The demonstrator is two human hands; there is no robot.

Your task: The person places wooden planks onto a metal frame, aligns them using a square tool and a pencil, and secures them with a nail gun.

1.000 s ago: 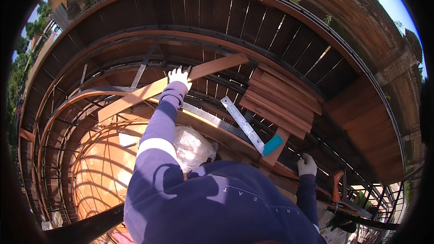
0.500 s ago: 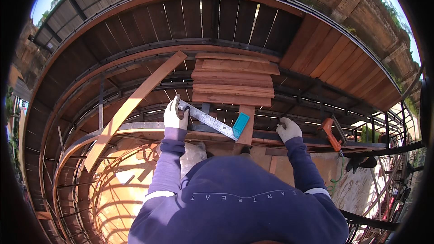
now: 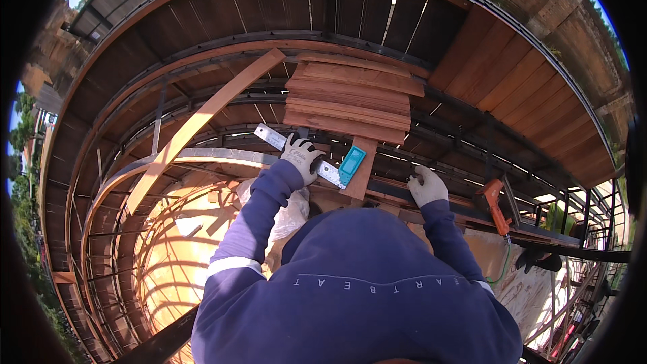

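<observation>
My left hand (image 3: 300,159), in a white glove, is closed over the middle of a metal try square (image 3: 269,135) with a teal handle (image 3: 352,162). The square lies slanted, its handle end over a short upright board (image 3: 365,148) just below a stack of reddish planks (image 3: 347,101). My right hand (image 3: 428,187), also gloved, has curled fingers at the dark rail right of the square; whether anything is inside them I cannot make out. A long pale plank (image 3: 192,133) leans diagonally across the curved frames at the left.
An orange corded power tool (image 3: 497,210) rests on the rail to the right. Curved metal-framed rows with dark slats (image 3: 249,3) surround me, with redder boards (image 3: 512,87) at upper right. A crumpled plastic bundle (image 3: 246,192) and a sunlit floor (image 3: 168,256) lie below.
My left hand has let go of the long plank, moved to the square and closed over its middle. The view has turned rightward. My right hand remains near the rail.
</observation>
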